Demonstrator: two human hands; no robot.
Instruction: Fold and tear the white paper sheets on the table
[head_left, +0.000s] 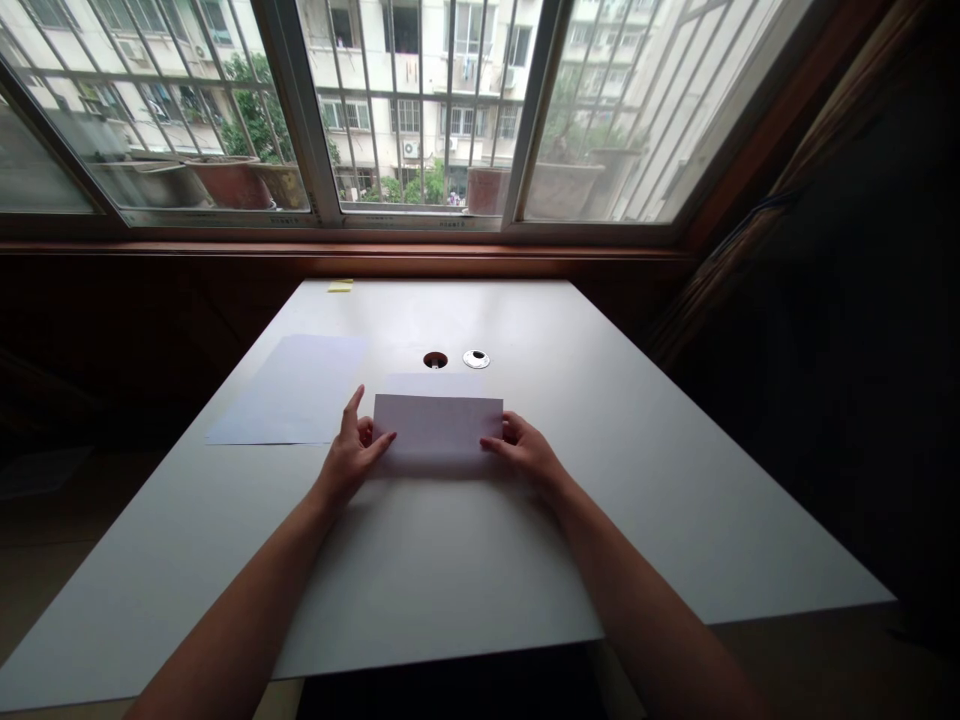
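Observation:
Between my two hands a sheet of white paper (438, 432) is bent over toward me, its near flap raised off the table. A strip of the same sheet appears to lie flat just behind the flap. My left hand (352, 450) pinches the left edge with the thumb in front, its index finger pointing up. At the right edge my right hand (529, 450) grips the paper, thumb in front and fingers behind. Another sheet of paper (289, 390) lies flat on the table to the left of my left hand.
The white table (637, 520) reaches to the window ledge. Beyond the paper are a round cable hole (435, 360) and a silver cap (476, 359). A yellow sticky note (340, 286) is at the far left edge. A dark curtain (795, 200) hangs at the right.

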